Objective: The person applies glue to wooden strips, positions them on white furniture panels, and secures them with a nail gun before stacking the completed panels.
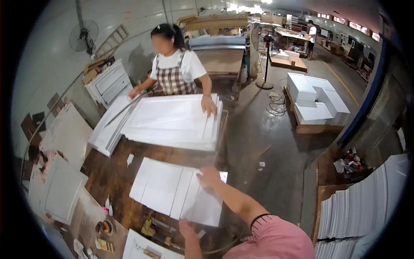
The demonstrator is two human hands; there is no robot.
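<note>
Several flat white panels (161, 183) lie overlapping on the dark wooden table in front of me. The rightmost white panel (202, 205) is slightly blurred and lies between my hands. My right hand (209, 177) grips its far edge, the fingers bent over the rim. At its near edge, my left hand (188, 229) holds the corner area, with part of the fingers hidden. Across the table, a co-worker in a checked apron (177, 80) rests a hand on a stack of white framed panels (168, 116) and holds a long thin strip (123, 111) with the other.
A small white bottle (130, 159) stands on the brown tabletop (110, 172). A roll of tape (103, 227) lies at the lower left. White boxes (317, 97) sit on a pallet to the right, beyond the aisle. Tall stacks of white boards (358, 211) stand at the lower right.
</note>
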